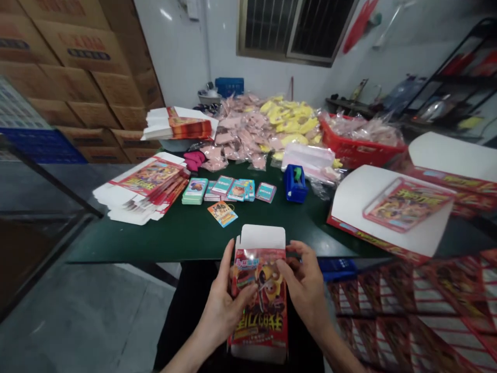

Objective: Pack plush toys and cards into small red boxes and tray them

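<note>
A red printed cardboard box [259, 305] with its white top flap standing open is held upright in front of me, below the edge of the green table [202, 235]. My left hand [223, 305] grips its left side, thumb across the front. My right hand [306, 287] holds its right side, fingers curled at the upper corner.
On the table lie stacks of flat red-and-white boxes [143, 189], several small card packs [229, 189], a loose card [222, 213], a blue tape dispenser [295, 184], heaps of bagged pink and yellow items [264, 127] and a red basket [357, 145]. Brown cartons [77, 62] stand at the left.
</note>
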{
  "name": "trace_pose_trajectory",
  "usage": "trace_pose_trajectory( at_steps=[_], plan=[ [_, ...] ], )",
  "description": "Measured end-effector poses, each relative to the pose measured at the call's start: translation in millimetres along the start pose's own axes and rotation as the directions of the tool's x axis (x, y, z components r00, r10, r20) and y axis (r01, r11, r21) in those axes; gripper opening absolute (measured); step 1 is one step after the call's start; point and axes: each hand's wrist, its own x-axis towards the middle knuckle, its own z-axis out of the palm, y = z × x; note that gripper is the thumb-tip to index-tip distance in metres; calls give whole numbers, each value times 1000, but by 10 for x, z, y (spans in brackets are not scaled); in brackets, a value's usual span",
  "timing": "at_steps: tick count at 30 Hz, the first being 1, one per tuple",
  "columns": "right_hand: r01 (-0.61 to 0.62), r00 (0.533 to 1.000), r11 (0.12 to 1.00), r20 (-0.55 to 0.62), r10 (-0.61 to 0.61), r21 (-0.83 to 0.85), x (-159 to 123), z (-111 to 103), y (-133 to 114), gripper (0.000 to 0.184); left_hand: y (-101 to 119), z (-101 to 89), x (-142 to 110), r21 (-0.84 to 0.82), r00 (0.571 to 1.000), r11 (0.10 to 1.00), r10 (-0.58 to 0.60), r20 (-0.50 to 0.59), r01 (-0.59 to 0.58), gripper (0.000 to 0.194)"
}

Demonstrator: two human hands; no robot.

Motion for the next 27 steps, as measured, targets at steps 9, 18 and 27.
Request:
trace_pose_trajectory(
  at_steps=[9,18,27],
  plan=[
    [223,962,942,-102,-255,-249,-358,-49,-71,21,69,118,-152,205,976,969,168,-138,-138,30],
    [670,654,685,-210,-727,-285,891,144,-598,13,717,-9,1013,586,514,409,858,16,-700,23],
    [663,738,735,-38,-674,-144,1198,223,-270,10,520,-159,1406,521,536,471,844,-32,-711,10]
  ],
)
